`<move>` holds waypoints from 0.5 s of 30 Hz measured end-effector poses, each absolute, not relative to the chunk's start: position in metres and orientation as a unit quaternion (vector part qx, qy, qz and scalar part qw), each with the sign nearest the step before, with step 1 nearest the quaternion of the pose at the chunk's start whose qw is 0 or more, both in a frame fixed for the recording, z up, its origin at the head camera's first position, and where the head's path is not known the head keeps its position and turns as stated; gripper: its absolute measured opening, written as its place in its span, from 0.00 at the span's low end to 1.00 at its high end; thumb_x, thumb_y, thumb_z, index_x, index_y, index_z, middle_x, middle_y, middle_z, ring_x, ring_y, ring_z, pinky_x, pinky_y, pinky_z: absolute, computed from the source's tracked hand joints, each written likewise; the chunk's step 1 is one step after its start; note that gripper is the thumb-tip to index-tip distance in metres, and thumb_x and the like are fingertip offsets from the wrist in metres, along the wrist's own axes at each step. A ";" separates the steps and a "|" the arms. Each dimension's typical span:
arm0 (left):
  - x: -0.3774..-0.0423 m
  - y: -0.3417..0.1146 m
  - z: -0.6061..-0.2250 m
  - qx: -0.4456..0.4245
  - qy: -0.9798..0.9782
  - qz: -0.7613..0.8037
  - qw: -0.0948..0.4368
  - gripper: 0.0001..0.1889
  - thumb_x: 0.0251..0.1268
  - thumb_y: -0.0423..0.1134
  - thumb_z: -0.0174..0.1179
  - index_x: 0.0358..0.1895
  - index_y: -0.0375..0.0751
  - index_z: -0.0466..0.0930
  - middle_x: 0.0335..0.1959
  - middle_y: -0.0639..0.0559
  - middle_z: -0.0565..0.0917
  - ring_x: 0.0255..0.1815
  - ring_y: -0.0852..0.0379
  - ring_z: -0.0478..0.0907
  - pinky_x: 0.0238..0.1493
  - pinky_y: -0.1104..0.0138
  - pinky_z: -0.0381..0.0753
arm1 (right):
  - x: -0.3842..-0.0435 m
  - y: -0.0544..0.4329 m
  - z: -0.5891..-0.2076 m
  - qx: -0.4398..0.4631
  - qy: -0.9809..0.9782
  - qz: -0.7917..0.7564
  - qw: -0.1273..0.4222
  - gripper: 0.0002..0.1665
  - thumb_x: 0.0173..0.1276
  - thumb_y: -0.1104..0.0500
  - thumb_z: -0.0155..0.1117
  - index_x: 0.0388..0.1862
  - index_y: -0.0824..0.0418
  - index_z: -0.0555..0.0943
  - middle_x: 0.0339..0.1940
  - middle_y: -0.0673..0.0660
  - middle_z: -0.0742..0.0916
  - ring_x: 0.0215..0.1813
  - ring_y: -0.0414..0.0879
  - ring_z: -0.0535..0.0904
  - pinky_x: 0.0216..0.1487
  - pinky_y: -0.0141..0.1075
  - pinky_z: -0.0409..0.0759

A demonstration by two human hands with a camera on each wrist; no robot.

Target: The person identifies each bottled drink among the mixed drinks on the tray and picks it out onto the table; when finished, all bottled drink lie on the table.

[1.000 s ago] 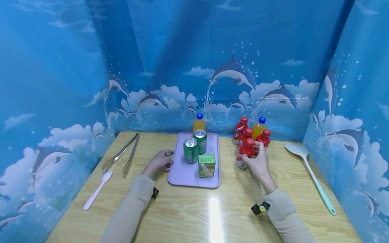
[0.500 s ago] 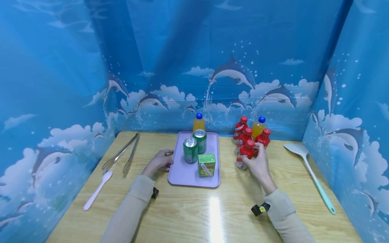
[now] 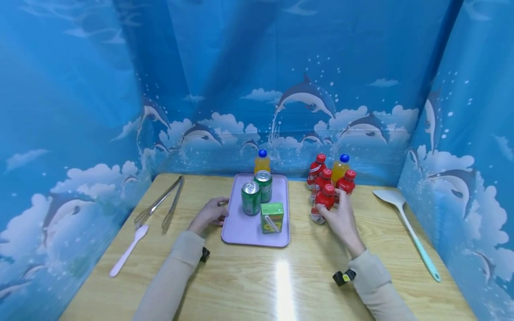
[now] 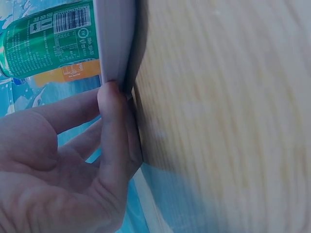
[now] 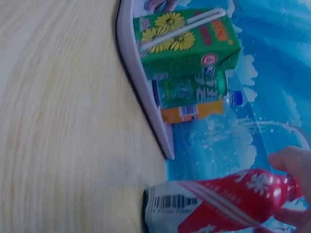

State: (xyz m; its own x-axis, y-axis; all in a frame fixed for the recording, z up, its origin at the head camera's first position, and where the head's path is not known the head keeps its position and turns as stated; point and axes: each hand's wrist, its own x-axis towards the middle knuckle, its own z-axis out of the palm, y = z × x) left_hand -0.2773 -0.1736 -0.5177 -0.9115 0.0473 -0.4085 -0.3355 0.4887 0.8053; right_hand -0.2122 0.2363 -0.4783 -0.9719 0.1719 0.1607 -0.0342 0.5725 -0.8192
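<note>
At the left edge of the lilac tray (image 3: 242,234), my left hand (image 3: 209,213) pinches the rim between thumb and fingers. On the tray stand two green drink cans (image 3: 250,200) and a green juice carton (image 3: 271,218) with a straw on its side. A bottle of orange drink (image 3: 262,165) shows behind the cans, its base hidden. My right hand (image 3: 341,218) grips a red-and-white drink bottle (image 5: 214,201) by its upper part, thumb on one side and fingers on the other. The bottle is upright, front-most in a group of similar red bottles (image 3: 322,180).
Behind the red bottles is another orange drink bottle (image 3: 340,169). Metal tongs (image 3: 174,200) and a pale pink spoon (image 3: 128,252) lie on the left. A spatula with a mint handle (image 3: 405,218) lies on the right. A blue dolphin curtain (image 3: 225,89) surrounds the wooden table (image 3: 241,285).
The front red bottle has shifted very slightly toward me in my right hand. My left hand stays at the tray's edge, and the other drinks stand as before.
</note>
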 end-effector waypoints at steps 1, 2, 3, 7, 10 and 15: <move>-0.277 -0.174 -0.518 -0.085 0.841 0.498 0.192 0.37 0.66 0.30 0.58 0.80 0.45 0.66 0.43 0.41 0.83 0.33 0.55 0.82 0.29 0.70 0.87 | -0.211 0.234 -0.476 -0.039 -0.878 0.460 0.129 0.44 0.73 0.54 0.68 0.81 0.63 0.58 0.77 0.69 0.68 0.75 0.64 0.69 0.78 0.63 0.72; -0.277 -0.174 -0.518 -0.085 0.841 0.498 0.192 0.37 0.66 0.30 0.58 0.80 0.45 0.66 0.43 0.41 0.83 0.33 0.55 0.82 0.29 0.70 0.87 | -0.209 0.231 -0.473 -0.035 -0.875 0.459 0.153 0.44 0.73 0.54 0.69 0.80 0.62 0.59 0.77 0.68 0.67 0.74 0.63 0.69 0.77 0.62 0.73; -0.277 -0.174 -0.518 -0.083 0.842 0.497 0.192 0.37 0.66 0.30 0.58 0.80 0.44 0.66 0.42 0.41 0.83 0.33 0.55 0.82 0.29 0.70 0.87 | -0.208 0.228 -0.470 -0.029 -0.870 0.458 0.182 0.43 0.73 0.54 0.69 0.80 0.62 0.60 0.77 0.67 0.67 0.74 0.62 0.69 0.76 0.62 0.74; -0.276 -0.174 -0.517 -0.082 0.840 0.499 0.195 0.36 0.66 0.30 0.59 0.80 0.44 0.66 0.42 0.41 0.84 0.32 0.55 0.82 0.29 0.70 0.87 | -0.207 0.209 -0.449 0.030 -0.837 0.454 0.304 0.38 0.71 0.60 0.70 0.76 0.64 0.66 0.73 0.65 0.71 0.71 0.62 0.71 0.68 0.60 0.80; -0.276 -0.174 -0.517 -0.085 0.839 0.500 0.197 0.37 0.67 0.30 0.59 0.80 0.44 0.66 0.42 0.41 0.85 0.32 0.55 0.82 0.29 0.70 0.87 | -0.210 0.193 -0.433 0.085 -0.819 0.452 0.342 0.36 0.70 0.63 0.69 0.75 0.64 0.68 0.72 0.64 0.73 0.71 0.60 0.71 0.67 0.60 0.80; -0.275 -0.173 -0.514 -0.084 0.840 0.499 0.197 0.37 0.66 0.30 0.59 0.80 0.43 0.66 0.42 0.41 0.85 0.33 0.55 0.82 0.29 0.69 0.87 | -0.224 0.169 -0.415 0.144 -0.824 0.453 0.308 0.38 0.72 0.63 0.68 0.79 0.59 0.67 0.76 0.62 0.73 0.74 0.56 0.71 0.74 0.59 0.77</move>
